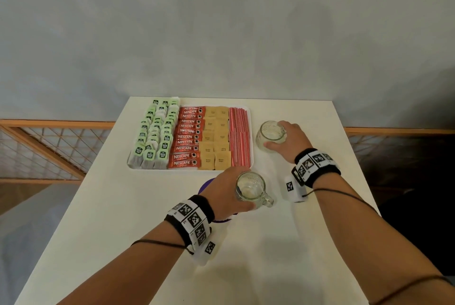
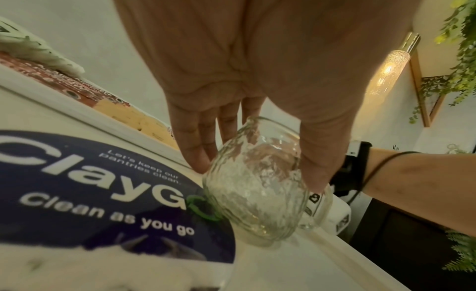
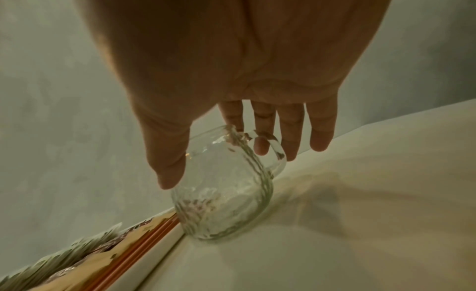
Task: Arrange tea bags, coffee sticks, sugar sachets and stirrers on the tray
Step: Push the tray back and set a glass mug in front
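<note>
My left hand [image 1: 226, 191] wraps the near glass mug [image 1: 251, 186], just short of the tray [image 1: 250, 132]; my right hand [image 1: 288, 139] clasps the far mug [image 1: 270, 135] beside the stirrers [image 1: 240, 137]. Both mugs look empty, hard, slick, breakable: hold the body. Tea bags [image 1: 155, 135], coffee sticks [image 1: 188, 137] and sugar sachets [image 1: 216, 137], all light and limp, fill the tray.

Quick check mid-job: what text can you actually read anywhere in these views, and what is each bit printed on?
"NESCAFE CLASSIC": red coffee sticks on the tray.
"ClayGo": round blue sticker on the table.
"Let's keep our pantries clean.": same sticker.
"Clean as you go": same sticker.
Green tea bag tags: print too small to read.
Brown sugar sachets: print too blurred to read.
Wristband markers: patterns, no words.
</note>
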A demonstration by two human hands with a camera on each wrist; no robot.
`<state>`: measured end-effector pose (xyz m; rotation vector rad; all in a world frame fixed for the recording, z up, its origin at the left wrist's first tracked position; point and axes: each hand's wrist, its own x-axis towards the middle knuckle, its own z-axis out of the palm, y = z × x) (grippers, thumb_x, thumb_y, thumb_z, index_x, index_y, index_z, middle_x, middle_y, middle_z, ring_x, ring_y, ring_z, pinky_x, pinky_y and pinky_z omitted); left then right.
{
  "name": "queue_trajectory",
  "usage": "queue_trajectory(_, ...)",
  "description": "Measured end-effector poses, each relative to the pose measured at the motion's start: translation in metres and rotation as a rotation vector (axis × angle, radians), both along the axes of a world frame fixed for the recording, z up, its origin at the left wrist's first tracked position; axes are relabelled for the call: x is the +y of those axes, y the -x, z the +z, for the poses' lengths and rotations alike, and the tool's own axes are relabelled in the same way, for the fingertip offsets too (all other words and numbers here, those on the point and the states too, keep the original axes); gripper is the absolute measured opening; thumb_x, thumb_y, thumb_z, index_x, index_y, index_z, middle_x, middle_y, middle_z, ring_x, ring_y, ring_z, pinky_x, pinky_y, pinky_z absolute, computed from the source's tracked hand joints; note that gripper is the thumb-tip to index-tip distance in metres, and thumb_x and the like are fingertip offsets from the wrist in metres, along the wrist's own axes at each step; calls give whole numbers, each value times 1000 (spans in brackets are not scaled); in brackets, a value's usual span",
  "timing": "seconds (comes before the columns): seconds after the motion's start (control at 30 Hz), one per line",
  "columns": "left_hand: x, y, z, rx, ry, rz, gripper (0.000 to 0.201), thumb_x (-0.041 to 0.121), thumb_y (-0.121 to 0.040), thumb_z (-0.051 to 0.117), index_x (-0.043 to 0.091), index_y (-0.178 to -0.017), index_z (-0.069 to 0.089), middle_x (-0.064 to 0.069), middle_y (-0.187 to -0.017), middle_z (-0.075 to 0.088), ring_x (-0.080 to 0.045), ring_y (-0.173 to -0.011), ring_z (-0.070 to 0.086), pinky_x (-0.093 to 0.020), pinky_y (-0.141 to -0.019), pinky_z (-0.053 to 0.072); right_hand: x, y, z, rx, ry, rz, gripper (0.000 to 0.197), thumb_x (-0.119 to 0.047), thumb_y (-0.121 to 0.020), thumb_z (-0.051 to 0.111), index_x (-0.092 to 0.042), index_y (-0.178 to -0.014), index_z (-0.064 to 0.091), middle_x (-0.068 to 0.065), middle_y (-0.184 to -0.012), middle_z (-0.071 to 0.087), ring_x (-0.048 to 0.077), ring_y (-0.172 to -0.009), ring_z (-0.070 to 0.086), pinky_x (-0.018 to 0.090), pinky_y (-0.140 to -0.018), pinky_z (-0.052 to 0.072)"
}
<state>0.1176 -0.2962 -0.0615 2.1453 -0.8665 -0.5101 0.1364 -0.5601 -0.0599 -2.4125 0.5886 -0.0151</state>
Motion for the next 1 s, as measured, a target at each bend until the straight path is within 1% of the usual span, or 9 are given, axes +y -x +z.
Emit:
queue_trajectory(0.17,0,-3,-2,-4,-3,4,72,50,-68,84,36,-129,49,15,-120,56,-2,-108,55,-26,-96,50,-5,-22,-1,22,6,7,87,-47,-84,76,-19,-154,33,12,-149,41,31,-135,46,37,-111,37)
queue_trajectory(0.27,-1,-5,-2,5,-1,10,72,48,-68,85,34,-129,50,15,-120,56,-4,-108,55,-29,-97,51,-5,-23,-4,16,80,-18,93,-47,-84,77,-18,-157,27,10,-160,29,32,-144,34,45,-117,33)
queue_trajectory(0.33,-1,-6,-2,8,-3,11,72,47,-69,85,33,-130,50,14,-121,56,-4,-108,54,-28,-98,50,-4,-21,-6,-12,123,-50,87,-45,-82,78,-18,-152,34,10,-157,32,33,-140,37,47,-114,37)
queue_trajectory(0.47,-1,-7,-2,7,-4,12,73,45,-70,86,31,-132,50,14,-121,56,-4,-109,53,-28,-99,49,0,-27,-7,-48,102,-87,79,-40,-83,79,-17,-148,41,11,-150,39,33,-133,46,44,-109,42)
queue_trajectory(0.57,-1,-7,-2,-2,5,16,71,43,-71,86,30,-131,50,13,-120,56,-5,-108,53,-27,-98,49,5,-35,-3,-70,51,-96,81,-38,-85,78,-13,-150,37,11,-152,38,32,-134,47,42,-110,42)
queue_trajectory(0.67,0,-7,-4,2,12,24,74,46,-70,85,31,-132,48,14,-121,55,-4,-109,53,-29,-99,49,11,-31,2,-97,13,-90,83,-40,-87,75,-11,-152,33,10,-156,35,30,-137,44,40,-110,39)
queue_trajectory(0.77,0,-7,-7,12,9,24,77,50,-69,84,31,-133,46,12,-123,55,-6,-111,53,-31,-100,49,16,-13,9,-98,4,-4,67,-42,-91,70,-14,-147,46,8,-154,41,25,-139,44,37,-116,35)
queue_trajectory(0.9,4,-9,-7,24,-7,-37,79,39,-72,83,28,-138,42,7,-129,51,-10,-117,51,-33,-103,47,24,24,20,-81,12,41,38,-37,-94,67,-20,-128,63,-1,-131,62,19,-114,61,38,-103,48)
queue_trajectory(1.0,9,-11,-11,42,-21,-40,82,31,-73,79,27,-143,37,3,-136,50,-14,-121,52,-37,-105,49,35,61,26,-3,-23,175,22,-24,-95,64,-21,-117,70,-6,-113,70,8,-95,66,28,-91,53)
